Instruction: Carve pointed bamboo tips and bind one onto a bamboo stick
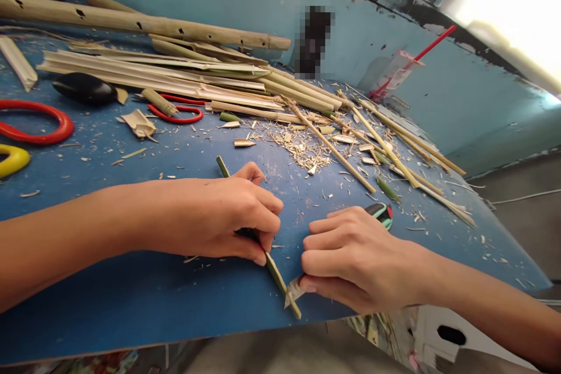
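My left hand [245, 216] pinches a thin green bamboo strip [276, 274] between thumb and fingers. The strip slants across the table's front, one end poking out behind my hand and the other reaching toward the front edge. Wrapped round a utility knife [380, 214], my right hand [346, 254] covers most of its handle; a black, teal and red end shows past the knuckles. Its blade tip [291, 293] lies against the strip near the strip's front end.
Split bamboo pieces [166, 73] and a long holed bamboo pole [131, 22] lie along the back of the blue table [109, 304]. Shavings [302, 149], thin sticks [333, 149], red-handled scissors [184, 115] and a yellow handle [15, 160] are scattered about. A cup with straw [397, 73] stands back right.
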`<state>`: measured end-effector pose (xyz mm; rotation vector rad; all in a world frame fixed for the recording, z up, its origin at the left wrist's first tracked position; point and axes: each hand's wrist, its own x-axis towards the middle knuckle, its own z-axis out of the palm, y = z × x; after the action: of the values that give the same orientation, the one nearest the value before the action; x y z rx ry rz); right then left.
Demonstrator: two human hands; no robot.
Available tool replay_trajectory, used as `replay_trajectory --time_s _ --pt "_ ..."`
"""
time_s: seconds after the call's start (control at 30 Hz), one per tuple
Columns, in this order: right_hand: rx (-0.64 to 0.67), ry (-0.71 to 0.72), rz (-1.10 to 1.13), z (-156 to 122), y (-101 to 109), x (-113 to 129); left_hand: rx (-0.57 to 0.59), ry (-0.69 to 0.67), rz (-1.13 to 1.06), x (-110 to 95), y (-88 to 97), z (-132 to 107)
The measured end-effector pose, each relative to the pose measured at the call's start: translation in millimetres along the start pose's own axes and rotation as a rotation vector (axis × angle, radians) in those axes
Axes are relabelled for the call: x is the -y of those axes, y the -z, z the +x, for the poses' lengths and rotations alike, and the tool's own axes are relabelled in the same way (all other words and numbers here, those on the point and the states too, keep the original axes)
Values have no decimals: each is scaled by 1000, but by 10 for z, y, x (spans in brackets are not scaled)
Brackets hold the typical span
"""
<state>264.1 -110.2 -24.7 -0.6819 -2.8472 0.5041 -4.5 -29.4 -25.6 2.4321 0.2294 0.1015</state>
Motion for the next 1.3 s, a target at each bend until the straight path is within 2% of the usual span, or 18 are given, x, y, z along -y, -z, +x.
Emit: replay_trajectory --time_s 0.23,0.4,0.5,0.57,0.7,0.8,0.9,0.97,1.07,1.17,1.23,1.3 --pt "91 8 44 29 42 -51 22 13 -4 -1 4 23" --pt "141 89 38 -80 48 -19 5 49 -10 -15 -9 0" --pt "71 44 44 -145 24 -21 -11 57 0 -33 -38 -26" --pt "36 -7 130 -146 29 -52 -19 40 36 -43 -50 -33" --pt "-140 -136 289 -133 193 -106 -62 -45 226 -66 -7 -37" --pt "-270 -202 339 -199 421 -65 -171 -68 458 -122 89 -70" --pt "-252 -219 282 -295 568 24 -345 9 500 -243 178 -95" --pt "-278 -240 258 -328 570 66 -502 137 338 -342 205 -61" --pt "-501 -277 333 -283 494 62 -714 349 -204 -478 204 74" --pt "-726 -313 321 -148 466 -5 -731 388 -743 -585 189 224" --pt "-769 -280 213 -48 489 -64 -721 381 -963 -641 175 284" --pt "-784 -182 49 33 507 -114 -722 347 -1083 -680 149 308"
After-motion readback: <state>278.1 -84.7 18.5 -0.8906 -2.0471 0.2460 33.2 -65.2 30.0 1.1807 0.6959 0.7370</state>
